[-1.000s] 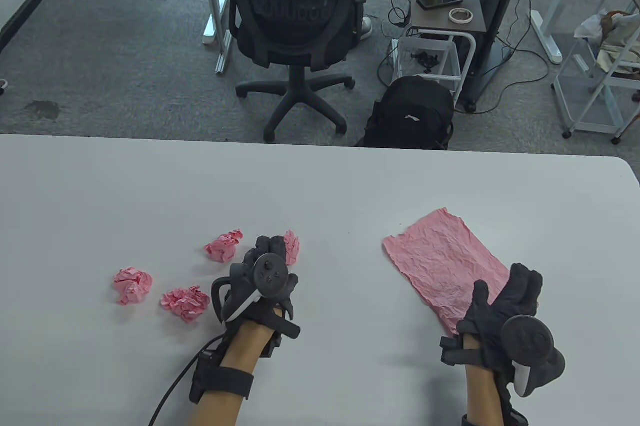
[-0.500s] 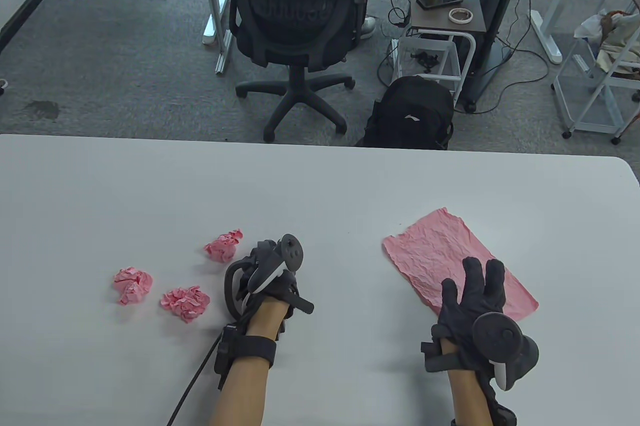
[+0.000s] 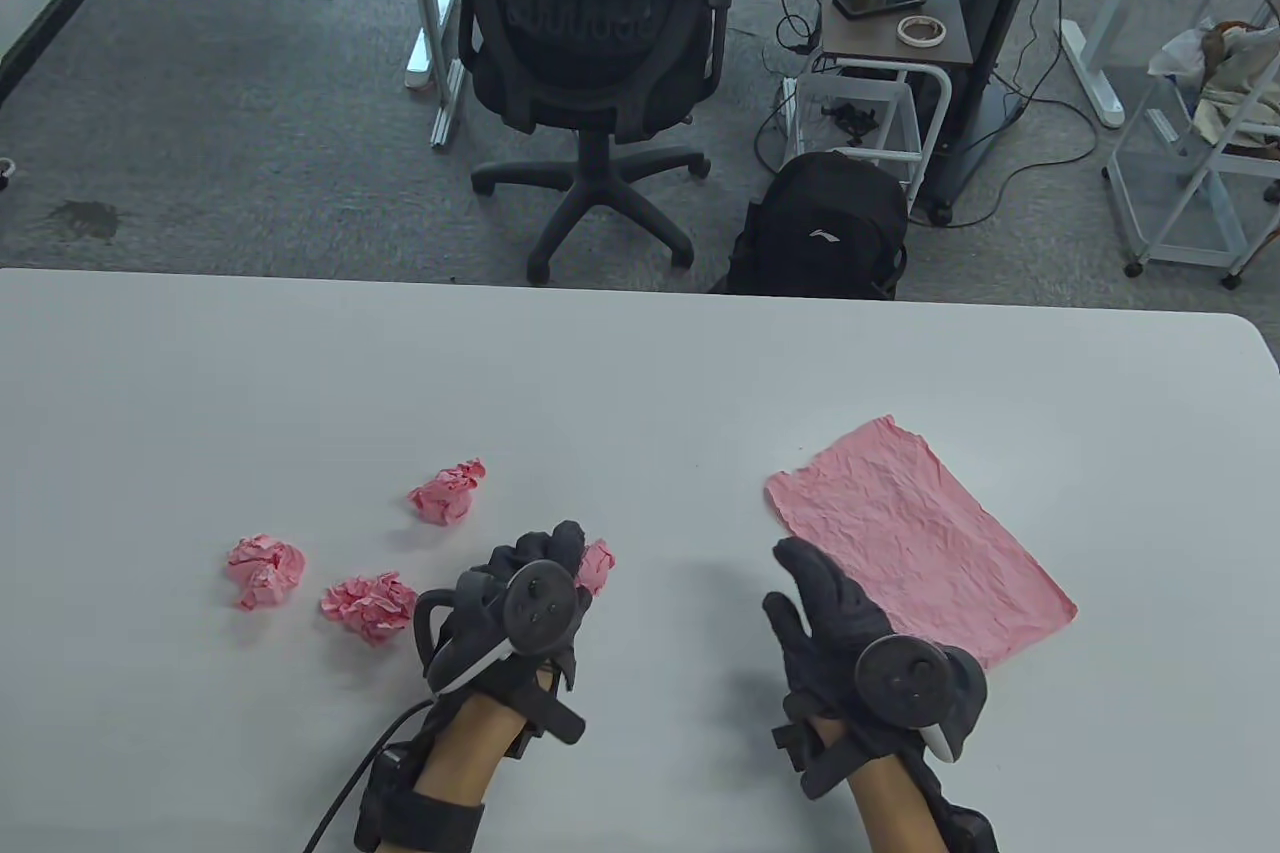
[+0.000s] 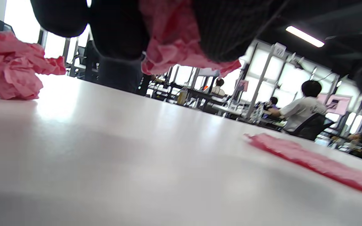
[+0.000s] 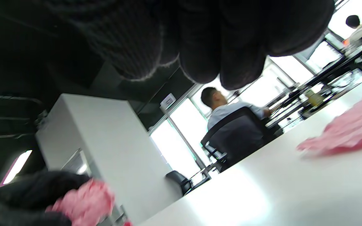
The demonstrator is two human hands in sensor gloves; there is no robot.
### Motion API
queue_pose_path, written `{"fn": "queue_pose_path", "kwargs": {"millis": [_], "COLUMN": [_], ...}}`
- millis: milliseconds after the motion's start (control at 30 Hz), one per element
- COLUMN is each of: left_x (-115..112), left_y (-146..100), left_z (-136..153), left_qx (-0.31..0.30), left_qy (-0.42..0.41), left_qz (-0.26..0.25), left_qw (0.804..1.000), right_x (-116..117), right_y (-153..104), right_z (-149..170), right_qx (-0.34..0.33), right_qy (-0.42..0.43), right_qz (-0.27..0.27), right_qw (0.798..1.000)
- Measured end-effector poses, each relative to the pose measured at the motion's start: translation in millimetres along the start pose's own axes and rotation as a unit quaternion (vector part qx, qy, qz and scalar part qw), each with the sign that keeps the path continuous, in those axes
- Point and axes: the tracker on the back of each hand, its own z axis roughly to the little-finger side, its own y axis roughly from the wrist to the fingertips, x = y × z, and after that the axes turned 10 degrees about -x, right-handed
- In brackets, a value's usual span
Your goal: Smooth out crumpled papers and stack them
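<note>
My left hand (image 3: 545,558) grips a crumpled pink paper ball (image 3: 597,565) just above the white table (image 3: 640,363); in the left wrist view the ball (image 4: 174,40) shows between the curled fingers. My right hand (image 3: 815,588) hovers with its fingers straight, left of the flattened pink sheet (image 3: 915,538) and apart from it, holding nothing. Three more crumpled pink balls lie to the left: one (image 3: 447,491) farther back, one (image 3: 368,605) beside my left hand, one (image 3: 265,571) leftmost.
Beyond the table's far edge stand an office chair (image 3: 590,43) with a person seated in it, a black backpack (image 3: 825,228) and a small side table (image 3: 890,13). The table's rounded right corner (image 3: 1245,323) is at the far right.
My left hand has drawn the paper ball back toward me and slightly right. My right hand has come off the flattened sheet and moved left toward the left hand.
</note>
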Motion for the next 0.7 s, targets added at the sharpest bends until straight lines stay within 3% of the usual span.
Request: {"fn": "queue_pose_path", "kwargs": {"millis": [167,300,467,567,700], "left_x": [1.6,2.8,7.4,0.7,-5.2], "left_y": [-21.3,-23.5,-29.9,-28.2,-24.1], "left_z": [0.0,-2.1,11.6,10.9,5.5], "left_qx": [-0.039,-0.065,-0.068,-0.074,-0.091], "left_qy": [-0.087,-0.146,-0.199,-0.236,-0.226], "left_qz": [-0.07,-0.09,-0.131,-0.118,-0.102], "left_qw": [0.993,0.983,0.969,0.962,0.964], "right_x": [37.5,59.9,69.2,71.9,70.8], "right_y": [7.6,20.5,30.2,30.4,20.1], "right_z": [-27.9,-51.8,-61.2,-64.9,-58.3], "right_qx": [-0.067,-0.064,-0.044,-0.064,-0.074], "right_qy": [0.066,0.117,0.167,0.163,0.157], "right_qz": [-0.104,-0.132,-0.118,-0.101,-0.092], "right_qw": [0.99,0.982,0.978,0.979,0.981]}}
